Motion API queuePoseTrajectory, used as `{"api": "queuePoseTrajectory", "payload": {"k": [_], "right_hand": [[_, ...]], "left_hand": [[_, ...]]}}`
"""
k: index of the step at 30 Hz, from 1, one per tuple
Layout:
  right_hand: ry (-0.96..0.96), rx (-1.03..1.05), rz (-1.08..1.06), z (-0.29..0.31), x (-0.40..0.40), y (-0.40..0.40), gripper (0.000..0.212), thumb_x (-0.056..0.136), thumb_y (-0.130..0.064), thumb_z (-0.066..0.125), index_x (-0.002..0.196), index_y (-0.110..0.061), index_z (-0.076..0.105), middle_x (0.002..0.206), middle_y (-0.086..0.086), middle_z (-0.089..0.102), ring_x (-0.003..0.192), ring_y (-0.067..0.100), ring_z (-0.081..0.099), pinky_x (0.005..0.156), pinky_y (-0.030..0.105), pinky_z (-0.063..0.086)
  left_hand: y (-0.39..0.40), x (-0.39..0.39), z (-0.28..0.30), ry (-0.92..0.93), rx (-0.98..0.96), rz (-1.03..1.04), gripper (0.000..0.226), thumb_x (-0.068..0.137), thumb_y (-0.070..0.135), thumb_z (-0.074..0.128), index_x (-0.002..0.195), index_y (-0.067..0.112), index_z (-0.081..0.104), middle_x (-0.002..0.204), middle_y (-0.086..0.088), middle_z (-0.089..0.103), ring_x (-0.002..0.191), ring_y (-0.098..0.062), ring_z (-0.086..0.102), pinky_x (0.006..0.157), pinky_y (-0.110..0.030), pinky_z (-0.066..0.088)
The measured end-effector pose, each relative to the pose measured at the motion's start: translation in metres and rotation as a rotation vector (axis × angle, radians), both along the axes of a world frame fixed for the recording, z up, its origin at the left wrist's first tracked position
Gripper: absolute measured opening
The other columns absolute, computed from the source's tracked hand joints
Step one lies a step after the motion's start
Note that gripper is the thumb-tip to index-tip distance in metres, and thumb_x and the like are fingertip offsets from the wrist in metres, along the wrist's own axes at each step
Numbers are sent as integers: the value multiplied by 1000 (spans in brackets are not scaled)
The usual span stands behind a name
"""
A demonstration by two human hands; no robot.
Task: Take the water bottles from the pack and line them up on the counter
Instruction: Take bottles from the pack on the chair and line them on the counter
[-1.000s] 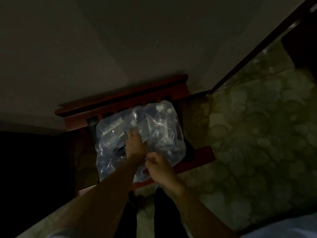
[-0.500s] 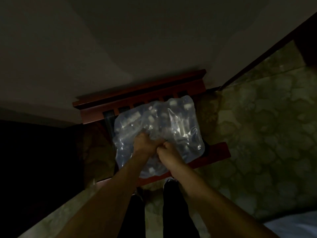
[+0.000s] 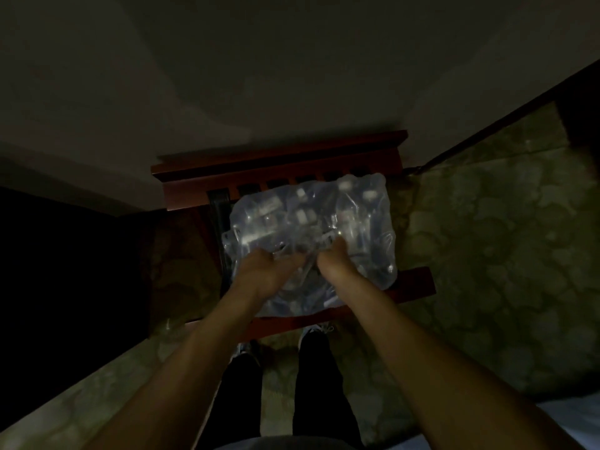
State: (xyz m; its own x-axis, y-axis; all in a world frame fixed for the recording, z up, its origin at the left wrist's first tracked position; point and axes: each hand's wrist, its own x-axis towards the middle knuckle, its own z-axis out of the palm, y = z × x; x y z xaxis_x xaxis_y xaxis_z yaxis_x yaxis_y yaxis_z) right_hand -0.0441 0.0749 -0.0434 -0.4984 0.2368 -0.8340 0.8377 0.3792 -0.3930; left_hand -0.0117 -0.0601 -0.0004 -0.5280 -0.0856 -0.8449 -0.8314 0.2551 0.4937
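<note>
A shrink-wrapped pack of water bottles lies on the seat of a red-brown wooden chair in a dim room. White bottle caps show faintly through the clear film. My left hand grips the film at the near middle of the pack. Just to its right, my right hand clutches the film too, with a small gap between the two hands. No single bottle is out of the pack. No counter is in sight.
The chair stands against a pale wall. A mottled greenish floor spreads to the right and below. My dark trouser legs and shoes stand right in front of the chair. A dark area fills the left side.
My hands came together on the top film, then moved slightly apart while still gripping it. The view shifted so the chair sits more to the centre.
</note>
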Motion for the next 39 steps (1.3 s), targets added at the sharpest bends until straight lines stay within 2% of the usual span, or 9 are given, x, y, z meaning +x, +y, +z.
{"api": "queuePoseTrajectory", "payload": {"k": [5, 10, 13, 15, 18, 21, 25, 33, 39], "right_hand": [[-84, 141, 226, -24, 0, -1, 80, 102, -27, 45, 154, -5, -12, 163, 19, -7, 149, 37, 9, 118, 43, 23], [-108, 338, 274, -33, -12, -22, 106, 91, -45, 60, 152, 0, -14, 158, 27, -23, 146, 48, -12, 119, 55, 5], [-113, 477, 279, -44, -18, -20, 84, 96, -42, 53, 152, 3, 10, 159, 29, 12, 143, 47, 23, 114, 50, 32], [-118, 447, 289, -47, -21, -10, 52, 98, -39, 48, 134, -1, 50, 121, 14, 59, 101, 29, 61, 81, 34, 52], [-205, 335, 242, -45, -21, 5, 41, 98, -36, 50, 117, 0, 58, 83, 9, 59, 74, 24, 60, 68, 34, 54], [-173, 411, 250, -45, -20, 7, 47, 99, -26, 48, 134, 5, 47, 128, 26, 56, 114, 38, 58, 90, 39, 51], [-115, 394, 174, -29, -25, -8, 24, 99, -26, 53, 110, -7, 59, 64, 4, 51, 44, 14, 54, 33, 18, 38], [-134, -18, -306, 21, -5, -46, 51, 86, -25, 67, 130, -3, 54, 128, 18, 59, 108, 32, 61, 95, 42, 52], [-189, -139, -380, 89, 11, -53, 57, 85, -37, 72, 133, -17, 49, 136, 13, 51, 118, 32, 53, 55, 37, 50]], "left_hand": [[-32, 34, 18, -10, 65, 155, 38, 74, 46, 77, 76, 9, 73, 82, -16, 75, 82, -33, 71, 88, -52, 56], [-47, 66, 43, 44, 152, 186, 47, 68, 46, 71, 90, 5, 77, 85, -12, 78, 84, -29, 75, 75, -42, 58], [-54, 78, 52, 86, 160, 214, 47, 61, 43, 82, 92, 8, 77, 80, -3, 79, 75, -15, 76, 64, -25, 53], [-60, 83, 51, 67, 175, 253, 46, 66, 50, 70, 92, 14, 79, 85, -4, 79, 79, -17, 76, 70, -30, 53], [-68, 88, 50, 60, 194, 260, 44, 63, 58, 76, 87, 21, 80, 84, -6, 79, 79, -18, 76, 72, -33, 55], [-71, 89, 51, 75, 201, 269, 25, 66, 49, 77, 75, 26, 79, 71, -1, 77, 64, -9, 73, 63, -25, 54], [-71, 86, 55, 58, 176, 300, 18, 76, 30, 77, 71, 13, 72, 67, 2, 76, 59, -8, 72, 67, -37, 55], [-88, 76, 74, 25, 304, 305, 66, 63, 56, 68, 109, 8, 70, 104, -13, 76, 99, -30, 72, 95, -50, 55], [-95, 64, 86, 94, 336, 310, 47, 83, 48, 70, 113, 11, 69, 111, -11, 74, 103, -25, 70, 96, -47, 54]]}}
